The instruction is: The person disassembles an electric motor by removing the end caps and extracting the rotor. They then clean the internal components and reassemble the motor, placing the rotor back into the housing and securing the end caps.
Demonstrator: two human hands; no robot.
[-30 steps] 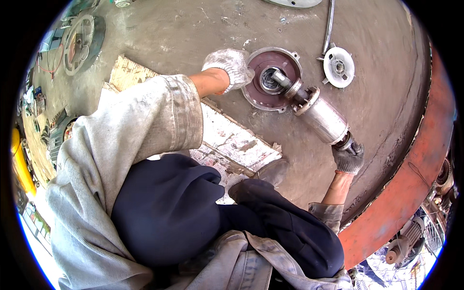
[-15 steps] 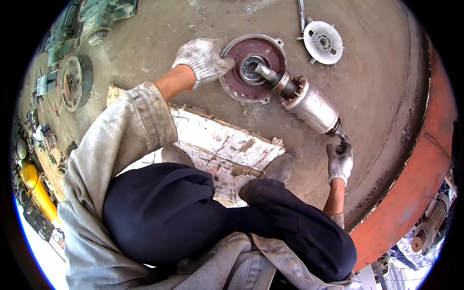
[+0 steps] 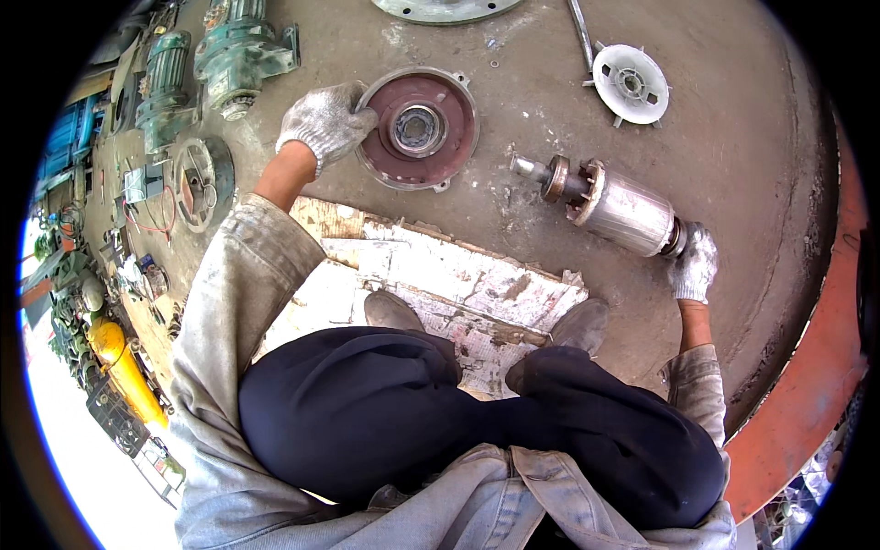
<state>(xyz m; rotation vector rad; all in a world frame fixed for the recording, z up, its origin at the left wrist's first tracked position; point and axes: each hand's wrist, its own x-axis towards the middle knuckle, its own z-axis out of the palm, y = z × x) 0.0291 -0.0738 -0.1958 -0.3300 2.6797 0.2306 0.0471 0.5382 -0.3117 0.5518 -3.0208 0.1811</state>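
Observation:
My left hand [image 3: 330,124], in a white knit glove, grips the left rim of a round motor end cover [image 3: 383,158]. The cover is dark red inside, with a bearing seat ring at its centre. My gloved right hand [image 3: 694,264] is closed round the near right shaft end of a motor rotor [image 3: 626,211]. The rotor has a silvery body and a bearing [image 3: 555,179] on its far shaft. Its bare shaft tip [image 3: 527,167] points left toward the cover, with a gap between them. My right fingertips are partly hidden.
A white plastic fan [image 3: 632,84] and a metal rod [image 3: 580,27] lie beyond the rotor. Flattened cardboard [image 3: 422,266] is under my feet. Green gear motors [image 3: 240,60] and a metal ring [image 3: 203,183] stand at left. An orange-red metal edge [image 3: 807,422] curves along the right.
The rotor's shaft tip has come away from over the cover, and the rotor now lies farther to its right. My right hand has closed farther round the shaft end. The view has shifted.

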